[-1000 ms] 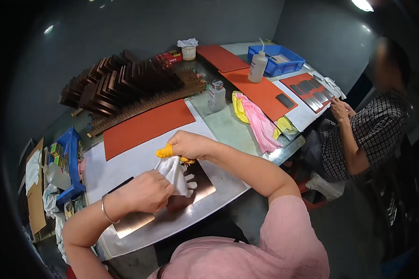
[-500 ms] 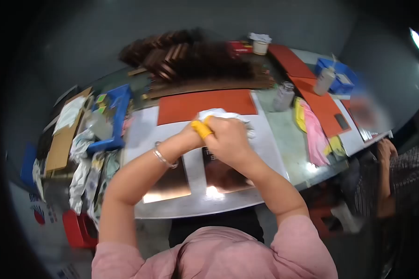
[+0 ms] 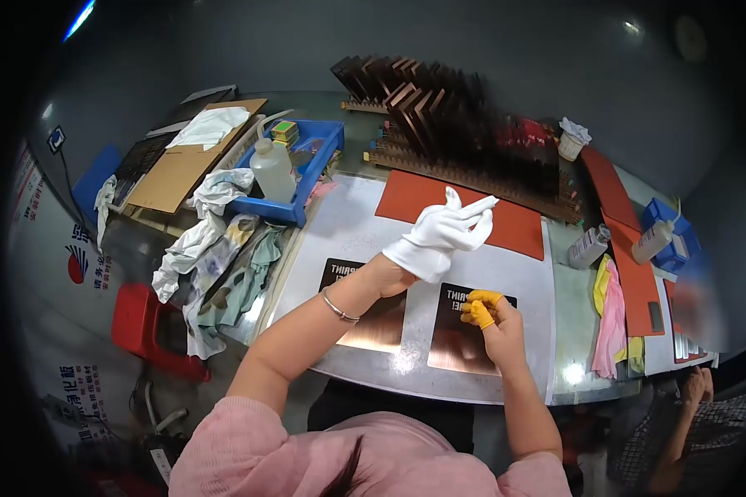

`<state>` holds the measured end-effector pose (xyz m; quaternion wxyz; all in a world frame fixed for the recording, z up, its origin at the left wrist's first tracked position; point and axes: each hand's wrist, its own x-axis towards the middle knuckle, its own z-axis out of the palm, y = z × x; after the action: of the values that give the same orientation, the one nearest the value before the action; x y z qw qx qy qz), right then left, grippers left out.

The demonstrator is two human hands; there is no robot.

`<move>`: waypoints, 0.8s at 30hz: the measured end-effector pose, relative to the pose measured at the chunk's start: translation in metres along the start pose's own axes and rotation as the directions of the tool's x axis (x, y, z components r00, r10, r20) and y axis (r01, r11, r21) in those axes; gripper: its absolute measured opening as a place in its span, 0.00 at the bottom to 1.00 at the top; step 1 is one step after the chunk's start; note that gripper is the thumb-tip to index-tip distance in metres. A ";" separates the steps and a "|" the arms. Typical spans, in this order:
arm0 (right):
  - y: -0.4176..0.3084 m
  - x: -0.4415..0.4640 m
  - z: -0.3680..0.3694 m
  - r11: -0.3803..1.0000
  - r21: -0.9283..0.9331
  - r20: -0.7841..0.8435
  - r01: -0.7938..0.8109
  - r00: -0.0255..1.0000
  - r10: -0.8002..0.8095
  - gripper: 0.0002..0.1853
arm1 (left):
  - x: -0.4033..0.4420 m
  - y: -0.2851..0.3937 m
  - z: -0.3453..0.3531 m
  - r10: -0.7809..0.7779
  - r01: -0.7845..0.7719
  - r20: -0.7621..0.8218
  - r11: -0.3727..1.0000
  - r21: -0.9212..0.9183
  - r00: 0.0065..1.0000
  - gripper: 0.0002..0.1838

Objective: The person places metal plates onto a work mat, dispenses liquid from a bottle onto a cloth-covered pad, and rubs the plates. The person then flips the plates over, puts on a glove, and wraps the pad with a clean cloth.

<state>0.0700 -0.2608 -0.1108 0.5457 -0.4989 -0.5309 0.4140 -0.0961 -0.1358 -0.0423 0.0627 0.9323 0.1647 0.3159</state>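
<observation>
My left hand wears a white glove and hangs above the work sheet, its fingers stretched out and partly spread, holding nothing. A metal bangle circles that wrist. To its right, my right hand has yellow finger cots on its fingertips. Those fingers are curled in toward the thumb, with no object showing between them. Beneath the right hand lies a dark, copper-sheened plate with pale mirrored lettering. A second such plate lies to the left, partly covered by my left forearm. An orange-red mat extends behind the glove.
Racks of dark plates stand at the back. At left are a blue tray, a squeeze bottle and rags. A grey bottle and pink cloth lie right. A co-worker's hand is at far right.
My hands were together around white fabric; they are now apart, with the white glove on my left hand. My right hand has moved down toward me. The camera view has turned left.
</observation>
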 end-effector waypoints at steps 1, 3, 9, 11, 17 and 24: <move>-0.002 0.000 0.000 0.997 0.065 0.007 -0.047 0.999 0.047 0.10 | 0.001 0.002 0.000 0.189 -0.209 0.088 0.873 0.440 0.978 0.21; -0.004 0.000 0.001 0.983 0.157 0.018 -0.096 0.995 0.094 0.11 | 0.002 0.009 0.013 0.241 -0.211 0.053 0.695 0.688 0.969 0.22; 0.001 0.001 0.002 0.984 0.139 0.016 -0.115 0.993 0.114 0.12 | -0.002 0.000 0.053 0.219 -0.175 -0.011 0.808 0.563 0.976 0.26; 0.004 0.000 0.004 0.981 0.167 -0.002 -0.104 0.994 0.106 0.13 | -0.006 0.008 0.049 0.217 -0.177 0.003 0.787 0.591 0.976 0.26; 0.008 0.016 0.002 0.889 0.458 -0.211 -0.020 0.969 0.130 0.09 | -0.004 0.044 0.027 -0.200 0.305 0.372 0.919 -0.248 0.906 0.20; -0.002 0.019 -0.015 0.936 0.344 -0.264 0.070 0.964 0.025 0.11 | -0.070 0.018 0.032 -0.548 0.188 0.287 -0.229 -0.955 0.786 0.19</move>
<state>0.0864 -0.2442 -0.1050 0.6963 -0.4383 -0.3768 0.4255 -0.1245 -0.1771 -0.1035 0.7876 0.4326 0.1614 0.4081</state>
